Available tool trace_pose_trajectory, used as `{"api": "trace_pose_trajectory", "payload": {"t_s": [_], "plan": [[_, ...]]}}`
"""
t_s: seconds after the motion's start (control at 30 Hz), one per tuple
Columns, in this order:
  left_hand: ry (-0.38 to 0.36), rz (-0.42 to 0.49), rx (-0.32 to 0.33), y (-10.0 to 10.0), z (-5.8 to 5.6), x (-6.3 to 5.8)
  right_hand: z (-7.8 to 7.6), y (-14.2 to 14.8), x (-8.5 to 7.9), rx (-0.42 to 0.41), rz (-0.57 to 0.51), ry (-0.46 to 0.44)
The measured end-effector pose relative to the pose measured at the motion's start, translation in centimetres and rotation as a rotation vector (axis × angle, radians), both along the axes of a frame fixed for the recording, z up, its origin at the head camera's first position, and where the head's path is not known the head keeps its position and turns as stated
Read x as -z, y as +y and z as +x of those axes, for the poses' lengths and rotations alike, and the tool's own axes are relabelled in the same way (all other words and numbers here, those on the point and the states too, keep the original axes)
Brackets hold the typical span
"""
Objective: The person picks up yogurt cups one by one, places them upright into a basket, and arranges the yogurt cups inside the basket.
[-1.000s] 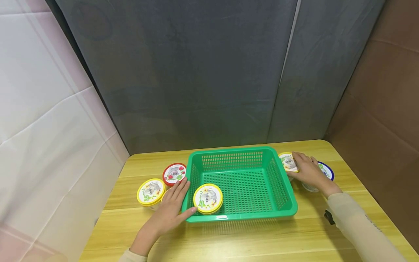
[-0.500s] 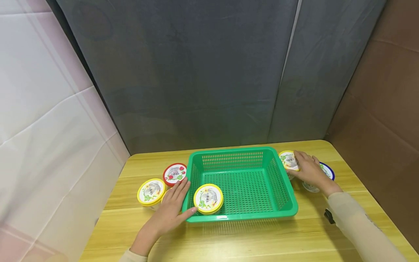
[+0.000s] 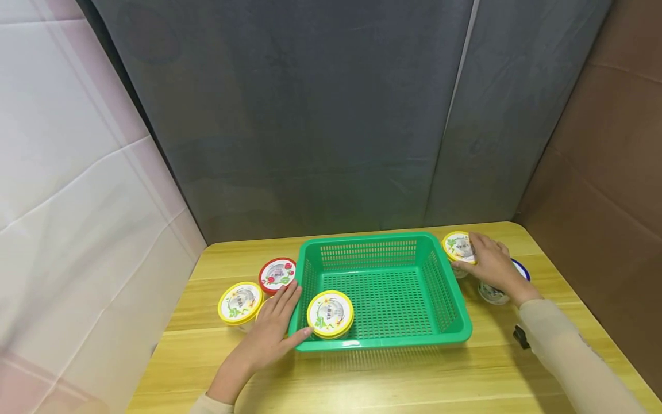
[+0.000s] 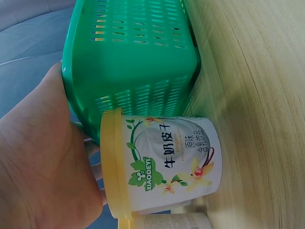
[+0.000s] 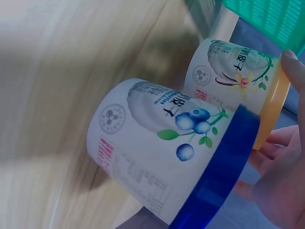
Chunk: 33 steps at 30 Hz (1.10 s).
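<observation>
My right hand (image 3: 493,267) grips a yellow-lidded paper tub (image 3: 458,247) by its lid, thumb on the near side, just right of the green basket (image 3: 383,343). Under that forearm side stands a blue-lidded tub (image 5: 162,143) with blueberries printed on it, partly hidden by the hand in the head view. My left hand (image 3: 271,328) rests with straight fingers over the basket's left rim, its thumb along the front corner. Below its palm a yellow-lidded tub (image 4: 167,162) stands against the basket's outside. Another yellow-lidded tub (image 3: 330,313) sits inside the basket's front left corner.
Left of the basket stand a red-lidded tub (image 3: 277,275) and a further yellow-lidded tub (image 3: 240,303). The wooden table (image 3: 383,385) ends at a dark grey cloth wall (image 3: 310,144), with a brown wall (image 3: 605,190) on the right.
My right hand has shifted the yellow-lidded tub slightly toward the back and right, uncovering more of the blue-lidded tub's side. The left hand and basket stay where they were.
</observation>
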<state>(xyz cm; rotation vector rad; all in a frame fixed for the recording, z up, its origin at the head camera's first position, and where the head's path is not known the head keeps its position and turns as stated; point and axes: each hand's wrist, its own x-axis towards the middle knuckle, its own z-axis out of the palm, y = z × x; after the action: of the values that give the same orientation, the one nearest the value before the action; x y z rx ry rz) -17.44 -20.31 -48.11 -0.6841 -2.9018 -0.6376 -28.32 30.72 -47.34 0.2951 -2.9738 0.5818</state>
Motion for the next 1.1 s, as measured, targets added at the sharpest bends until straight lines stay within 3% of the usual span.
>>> {"api": "trace_pose_trajectory", "payload": {"t_s": [0.4, 0.83, 1.1], "plan": [[0.028, -0.002, 0.0, 0.1, 0.1, 0.0, -0.6, 0.6, -1.3, 0.02, -0.013, 0.063], [0.013, -0.017, -0.002, 0.0, 0.0, -0.2, -0.4, 0.5, -4.0, 0.038, 0.005, 0.078], [0.013, -0.015, -0.003, -0.1, 0.0, -0.2, -0.2, -0.4, -6.0, 0.028, 0.033, 0.137]]}}
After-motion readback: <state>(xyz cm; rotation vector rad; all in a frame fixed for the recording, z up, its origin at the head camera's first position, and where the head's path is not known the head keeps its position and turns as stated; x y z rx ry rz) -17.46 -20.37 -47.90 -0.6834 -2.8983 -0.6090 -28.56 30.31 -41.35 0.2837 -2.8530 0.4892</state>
